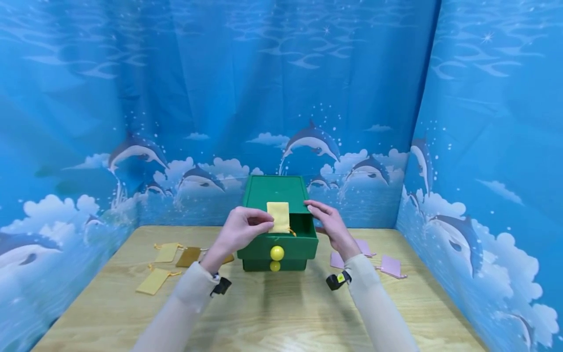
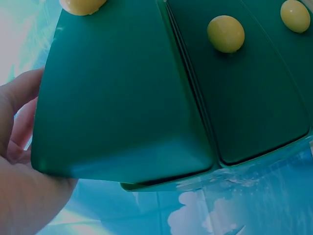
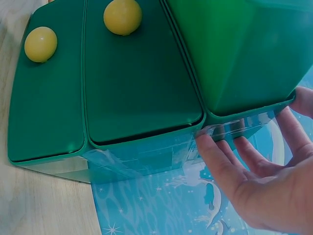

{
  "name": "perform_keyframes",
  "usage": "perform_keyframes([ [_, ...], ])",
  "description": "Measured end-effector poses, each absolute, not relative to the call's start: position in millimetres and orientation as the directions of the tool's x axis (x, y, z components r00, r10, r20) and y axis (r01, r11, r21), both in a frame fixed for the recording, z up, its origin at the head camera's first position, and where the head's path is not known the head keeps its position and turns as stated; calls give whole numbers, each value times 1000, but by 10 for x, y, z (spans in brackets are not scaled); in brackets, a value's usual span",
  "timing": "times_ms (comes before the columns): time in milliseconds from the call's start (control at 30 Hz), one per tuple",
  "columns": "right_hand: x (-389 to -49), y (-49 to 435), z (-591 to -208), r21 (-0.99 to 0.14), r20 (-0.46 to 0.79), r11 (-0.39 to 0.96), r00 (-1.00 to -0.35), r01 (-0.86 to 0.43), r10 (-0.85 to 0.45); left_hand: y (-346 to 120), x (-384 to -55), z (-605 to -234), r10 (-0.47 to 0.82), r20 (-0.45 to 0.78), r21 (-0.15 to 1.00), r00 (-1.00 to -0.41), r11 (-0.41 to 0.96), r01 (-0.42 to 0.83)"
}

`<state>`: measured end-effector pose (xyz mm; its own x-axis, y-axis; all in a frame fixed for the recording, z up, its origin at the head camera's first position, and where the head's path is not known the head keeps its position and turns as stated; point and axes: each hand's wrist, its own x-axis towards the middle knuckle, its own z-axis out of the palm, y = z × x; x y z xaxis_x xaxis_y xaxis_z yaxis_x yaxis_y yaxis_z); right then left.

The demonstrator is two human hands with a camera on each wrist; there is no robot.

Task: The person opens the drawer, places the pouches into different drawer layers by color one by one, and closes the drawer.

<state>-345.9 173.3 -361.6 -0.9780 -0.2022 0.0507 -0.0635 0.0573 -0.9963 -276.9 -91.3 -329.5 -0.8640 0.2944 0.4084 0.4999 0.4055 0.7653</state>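
A green drawer cabinet (image 1: 274, 188) with round yellow knobs stands on the table, its top drawer (image 1: 255, 248) pulled out. Over that drawer my left hand (image 1: 244, 227) pinches a pale yellow drawstring pouch (image 1: 277, 215) between thumb and fingers. The pouch hangs upright with its orange cord at the bottom. In the left wrist view the drawer front (image 2: 117, 98) hides the pouch. My right hand (image 1: 333, 226) rests against the cabinet's right side, near its top edge. Extended fingers (image 3: 222, 164) touch the cabinet wall in the right wrist view.
Two yellow pouches (image 1: 152, 282) and a brown-gold pouch (image 1: 189, 256) lie left of the cabinet, another partly behind my left wrist. Several lilac pouches (image 1: 390, 265) lie to the right, some overlapped by my right arm. Blue dolphin-print curtains (image 1: 211, 122) enclose the wooden table (image 1: 281, 318).
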Motion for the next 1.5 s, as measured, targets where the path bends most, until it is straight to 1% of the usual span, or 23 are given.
perform_keyframes([
  [167, -3471, 1735, -3622, -996, 56, 63, -977, -70, -207, -866, -2746, -3245, 315, 394, 725, -864, 471, 502],
  [500, -3482, 1741, -3624, -996, 53, 65, -978, -67, -200, -750, -2758, -3090, 388, 322, 688, -864, 531, 495],
  [1033, -3476, 1737, -3628, -997, 45, 56, -979, -57, -201, -522, -2877, -3067, 433, 135, 741, -891, 553, 381],
  [1233, -3483, 1745, -3632, -995, 56, 72, -978, -72, -202, -505, -2901, -3074, 456, 128, 737, -881, 551, 392],
  [1500, -3477, 1746, -3635, -994, 61, 74, -974, -78, -217, -490, -2928, -3120, 452, 117, 743, -884, 551, 380],
])
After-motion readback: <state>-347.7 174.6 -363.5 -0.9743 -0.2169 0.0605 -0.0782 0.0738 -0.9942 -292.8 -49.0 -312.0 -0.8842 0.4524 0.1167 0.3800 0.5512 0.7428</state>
